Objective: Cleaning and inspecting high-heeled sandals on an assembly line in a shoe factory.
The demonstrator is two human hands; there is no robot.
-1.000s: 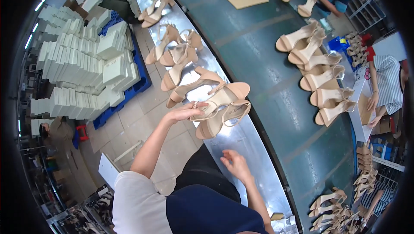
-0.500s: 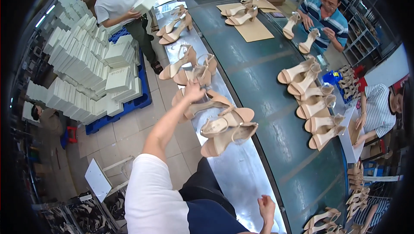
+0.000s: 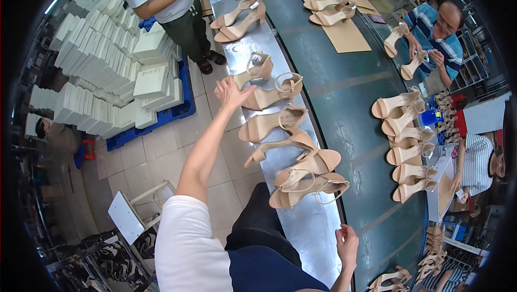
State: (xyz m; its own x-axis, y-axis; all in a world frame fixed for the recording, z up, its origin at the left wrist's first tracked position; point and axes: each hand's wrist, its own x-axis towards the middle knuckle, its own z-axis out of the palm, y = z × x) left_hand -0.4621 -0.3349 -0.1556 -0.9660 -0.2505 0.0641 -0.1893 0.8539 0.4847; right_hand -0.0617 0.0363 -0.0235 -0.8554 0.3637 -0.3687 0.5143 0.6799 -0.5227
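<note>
My left hand (image 3: pixel 232 94) reaches out over the metal bench, its fingers closed over the toe of a beige heeled sandal (image 3: pixel 260 68). That toe is mostly hidden by the hand. Just beside my thumb lies a second beige sandal (image 3: pixel 272 94) with an ankle strap. Nearer to me several more sandals lie in a row, among them a single sandal (image 3: pixel 273 124), one on its side (image 3: pixel 285 145) and an overlapping pair (image 3: pixel 309 176). My right hand (image 3: pixel 347 246) is raised by the bench's conveyor-side edge, fingers curled, with nothing visible in it.
A green conveyor belt (image 3: pixel 344 93) runs along the metal bench (image 3: pixel 309 233), carrying sandals (image 3: pixel 406 155) on its far side. Two co-workers sit across it; another person stands at the far left. White shoe boxes (image 3: pixel 97 66) are stacked on a blue pallet (image 3: pixel 183 109). A white-topped stool (image 3: pixel 126 216) stands left.
My left hand has gone from the nearer sandals to the toe of a farther one. The view has shifted, and the standing person's white box is out of view.
</note>
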